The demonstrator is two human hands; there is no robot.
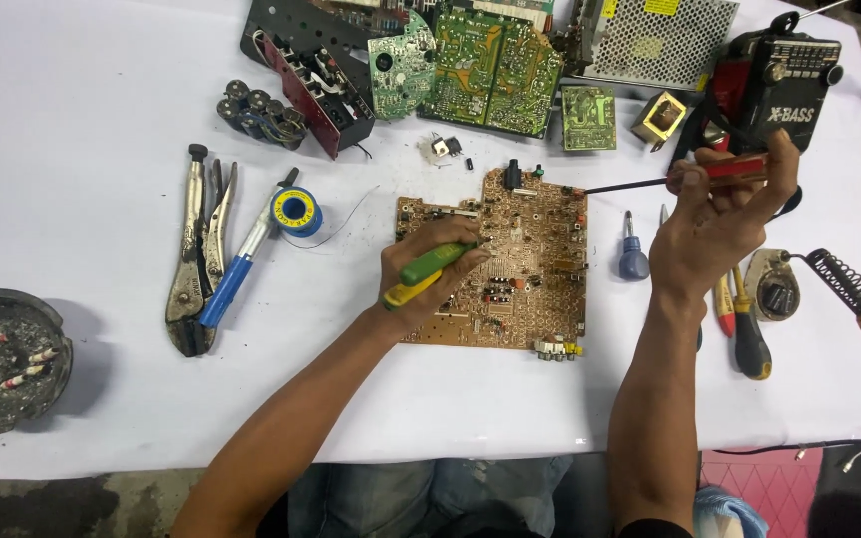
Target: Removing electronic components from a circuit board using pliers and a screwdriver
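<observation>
My left hand (429, 271) rests on a brown circuit board (535, 254) at the middle of the white table and grips a green and yellow tool (429, 271) whose tip points at the board. My right hand (715, 224) is raised to the right of the board, closed on a red-handled screwdriver (734, 171). Its dark shaft (625, 186) reaches left to the board's upper right corner.
Locking pliers (191, 254), a blue-handled tool (236, 274) and a solder spool (296, 211) lie left. Green boards (490, 70), a metal mesh case (655, 40) and a black radio (784, 85) line the back. Screwdrivers (633, 254) and a soldering iron stand (844, 279) sit right; an ashtray (7, 359) far left.
</observation>
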